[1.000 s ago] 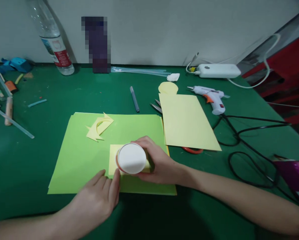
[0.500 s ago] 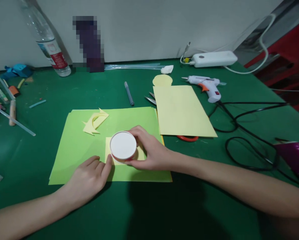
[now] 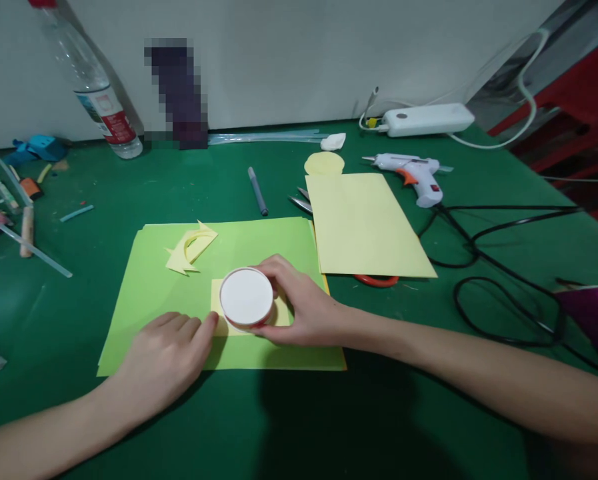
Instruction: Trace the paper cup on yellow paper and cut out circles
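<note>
A round cup (image 3: 247, 297) with a white bottom and a red rim stands upside down on a small pale yellow paper (image 3: 217, 308). That paper lies on a stack of light green sheets (image 3: 153, 293). My right hand (image 3: 299, 307) grips the cup from the right side. My left hand (image 3: 166, 353) rests on the green sheets with its fingers curled, and the thumb tip presses the yellow paper's lower left corner. A yellow paper offcut (image 3: 189, 250) lies on the green stack's far left part.
A large pale yellow sheet (image 3: 363, 223) covers red-handled scissors (image 3: 376, 280); a yellow disc (image 3: 323, 163) lies behind it. A grey pen (image 3: 257, 191), glue gun (image 3: 413, 175), black cable (image 3: 499, 267), power strip (image 3: 426, 119), water bottle (image 3: 96, 87) and glue sticks (image 3: 29, 247) surround the work area.
The cup has come down from a tilted position to stand flat on the yellow paper. My left hand slid slightly left and its fingers curled in.
</note>
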{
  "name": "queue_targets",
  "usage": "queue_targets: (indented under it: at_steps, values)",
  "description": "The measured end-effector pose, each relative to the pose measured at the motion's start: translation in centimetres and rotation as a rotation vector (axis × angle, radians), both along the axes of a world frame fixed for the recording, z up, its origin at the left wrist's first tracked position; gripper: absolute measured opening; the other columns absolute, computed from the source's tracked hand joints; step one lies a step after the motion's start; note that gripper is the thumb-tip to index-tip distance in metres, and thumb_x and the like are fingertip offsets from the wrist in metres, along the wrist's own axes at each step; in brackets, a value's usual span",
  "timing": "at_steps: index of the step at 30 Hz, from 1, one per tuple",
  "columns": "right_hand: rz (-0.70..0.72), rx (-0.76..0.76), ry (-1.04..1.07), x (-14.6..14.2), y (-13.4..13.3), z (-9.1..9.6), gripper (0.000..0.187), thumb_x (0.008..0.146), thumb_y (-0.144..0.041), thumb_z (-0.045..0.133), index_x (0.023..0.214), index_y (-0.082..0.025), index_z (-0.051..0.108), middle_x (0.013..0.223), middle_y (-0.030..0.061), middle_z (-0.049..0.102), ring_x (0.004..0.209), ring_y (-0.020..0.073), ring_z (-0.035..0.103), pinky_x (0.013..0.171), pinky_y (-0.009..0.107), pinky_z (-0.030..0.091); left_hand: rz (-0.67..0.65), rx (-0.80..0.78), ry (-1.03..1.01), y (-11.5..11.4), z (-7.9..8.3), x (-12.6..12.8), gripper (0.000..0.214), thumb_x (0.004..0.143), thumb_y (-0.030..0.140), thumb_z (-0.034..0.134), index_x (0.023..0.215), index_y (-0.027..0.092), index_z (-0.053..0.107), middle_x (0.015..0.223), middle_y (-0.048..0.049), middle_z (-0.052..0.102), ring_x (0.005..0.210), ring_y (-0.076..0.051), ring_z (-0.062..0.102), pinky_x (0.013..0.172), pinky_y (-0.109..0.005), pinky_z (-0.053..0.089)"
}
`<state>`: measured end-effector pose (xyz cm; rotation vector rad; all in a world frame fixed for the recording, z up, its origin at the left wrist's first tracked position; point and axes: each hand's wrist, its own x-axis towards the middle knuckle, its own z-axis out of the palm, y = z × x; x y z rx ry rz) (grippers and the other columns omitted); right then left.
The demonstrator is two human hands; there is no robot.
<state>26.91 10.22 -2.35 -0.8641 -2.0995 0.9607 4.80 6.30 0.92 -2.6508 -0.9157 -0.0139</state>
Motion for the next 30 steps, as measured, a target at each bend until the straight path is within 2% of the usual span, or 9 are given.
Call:
queue_targets:
  at_steps: [3, 6, 9, 11, 15, 20, 24, 28, 30]
  values:
    - [-0.022, -0.041, -0.001, -0.1, 0.0, 0.1, 0.056, 0.063, -0.029, 0.071, 0.108, -0.020, 0.041, 0.102, 0.0076, 0.050, 0.092, 0.0220, 0.053, 0.075, 0.036, 0.047, 0.026, 0.065, -0.156, 1.1, 1.9, 0.6, 0.010, 0.085, 0.015, 0.041, 0.088, 0.012, 0.050, 0.067, -0.0055, 0.057, 0.060, -0.020, 0.055, 0.048, -0.030, 0.045]
    - [-0.042, -0.043, -0.015, -0.2, 0.0, 0.1, 0.055, 0.061, -0.030, 0.071, 0.106, -0.020, 0.042, 0.098, 0.0061, 0.051, 0.086, 0.0208, 0.054, 0.071, 0.034, 0.047, -0.044, -0.046, -0.365, 2.5, 3.3, 2.4, 0.023, 0.086, 0.019, 0.037, 0.106, 0.009, 0.045, 0.098, -0.0141, 0.058, 0.095, -0.025, 0.053, 0.080, -0.040, 0.047]
    - [-0.028, -0.010, -0.067, -0.5, 0.1, 0.2, 0.046, 0.064, -0.028, 0.065, 0.104, -0.018, 0.045, 0.096, 0.0077, 0.054, 0.082, 0.0216, 0.056, 0.066, 0.033, 0.049, -0.142, -0.199, -0.362, 3.6, 3.7, 4.7, 0.041, 0.089, 0.026, 0.033, 0.126, 0.008, 0.033, 0.131, -0.0158, 0.043, 0.126, -0.028, 0.031, 0.103, -0.049, 0.027]
    - [0.010, 0.025, -0.097, -0.7, 0.1, 0.3, 0.036, 0.067, -0.025, 0.061, 0.100, -0.017, 0.050, 0.096, 0.0083, 0.058, 0.085, 0.0232, 0.057, 0.068, 0.033, 0.049, -0.162, -0.252, -0.287, 4.0, 3.4, 5.8, 0.046, 0.091, 0.031, 0.032, 0.131, 0.009, 0.030, 0.139, -0.0135, 0.035, 0.131, -0.027, 0.022, 0.106, -0.049, 0.021]
    - [0.080, 0.081, -0.170, -0.7, 0.3, 0.9, 0.019, 0.068, -0.019, 0.058, 0.087, -0.017, 0.058, 0.089, 0.0081, 0.063, 0.084, 0.0252, 0.058, 0.070, 0.036, 0.049, -0.161, -0.315, -0.195, 4.2, 3.1, 6.3, 0.045, 0.092, 0.033, 0.028, 0.133, 0.013, 0.031, 0.142, -0.0103, 0.031, 0.132, -0.024, 0.023, 0.107, -0.048, 0.020]
    - [0.160, 0.077, -0.353, 1.9, 2.4, 4.1, 0.027, 0.064, -0.009, 0.060, 0.090, -0.016, 0.060, 0.098, 0.0080, 0.062, 0.091, 0.0211, 0.057, 0.079, 0.034, 0.049, -0.158, -0.294, -0.203, 4.2, 3.1, 6.0, 0.043, 0.092, 0.025, 0.025, 0.133, 0.011, 0.031, 0.140, -0.0132, 0.034, 0.130, -0.024, 0.029, 0.103, -0.047, 0.030]
    - [-0.169, -0.005, -0.526, 2.4, 7.1, 6.2, 0.018, 0.082, -0.008, 0.046, 0.087, -0.014, 0.062, 0.088, 0.0059, 0.064, 0.082, 0.0161, 0.059, 0.078, 0.034, 0.048, -0.121, -0.320, -0.274, 4.0, 3.0, 6.1, 0.040, 0.091, 0.022, 0.025, 0.122, 0.003, 0.043, 0.131, -0.0175, 0.045, 0.124, -0.026, 0.039, 0.100, -0.046, 0.035]
    - [-0.477, -0.090, -0.648, -0.5, 12.9, 5.2, 0.025, 0.088, -0.030, 0.050, 0.106, -0.014, 0.055, 0.104, 0.0069, 0.058, 0.089, 0.0177, 0.058, 0.077, 0.038, 0.049, -0.131, -0.403, -0.314, 3.9, 3.1, 5.9, 0.034, 0.091, 0.021, 0.026, 0.102, 0.008, 0.056, 0.125, -0.0156, 0.051, 0.119, -0.025, 0.044, 0.103, -0.047, 0.032]
    - [-0.562, -0.139, -0.684, -2.2, 15.1, 4.2, 0.030, 0.087, -0.030, 0.051, 0.112, -0.014, 0.052, 0.111, 0.0080, 0.055, 0.094, 0.0195, 0.057, 0.078, 0.040, 0.049, -0.152, -0.442, -0.333, 4.0, 3.2, 5.7, 0.032, 0.090, 0.021, 0.028, 0.103, 0.009, 0.055, 0.124, -0.0141, 0.053, 0.117, -0.024, 0.046, 0.104, -0.047, 0.030]
